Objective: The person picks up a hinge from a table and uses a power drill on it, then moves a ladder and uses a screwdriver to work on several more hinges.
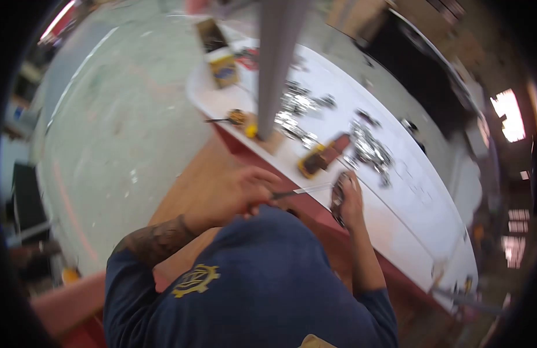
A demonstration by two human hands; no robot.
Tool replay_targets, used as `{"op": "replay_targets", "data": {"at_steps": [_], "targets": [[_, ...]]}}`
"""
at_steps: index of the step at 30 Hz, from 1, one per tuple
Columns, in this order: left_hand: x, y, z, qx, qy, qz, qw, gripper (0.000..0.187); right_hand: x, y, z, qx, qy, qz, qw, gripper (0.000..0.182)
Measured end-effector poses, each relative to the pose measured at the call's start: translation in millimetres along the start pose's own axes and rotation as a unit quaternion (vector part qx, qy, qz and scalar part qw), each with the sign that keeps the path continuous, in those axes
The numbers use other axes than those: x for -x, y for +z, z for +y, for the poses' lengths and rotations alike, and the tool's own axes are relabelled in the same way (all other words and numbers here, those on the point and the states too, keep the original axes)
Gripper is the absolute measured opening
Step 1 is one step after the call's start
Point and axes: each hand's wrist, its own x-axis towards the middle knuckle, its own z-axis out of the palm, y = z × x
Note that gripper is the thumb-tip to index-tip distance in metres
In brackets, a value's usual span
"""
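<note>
My left hand is closed around the dark handle of a slim tool. A thin, pale metal blade or shaft runs from it towards my right hand. In my right hand, held at the near edge of the white table, is a shiny, dark-edged metal part. The tool's tip ends close beside this part. Motion blur hides the exact kind of both. Just beyond my hands lies a yellow and dark red tool on the tabletop.
Heaps of shiny metal pieces lie on the white table. A grey post rises at its near edge. Beside it are a yellow-black round item and a yellow box. A dark panel stands beyond the table.
</note>
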Motion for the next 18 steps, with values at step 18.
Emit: {"op": "replay_targets", "data": {"at_steps": [18], "targets": [[-14, -39, 15, -0.610, 0.317, -0.123, 0.715, 0.032, 38, 37, 47, 0.057, 0.182, -0.069, 0.979, 0.034]]}}
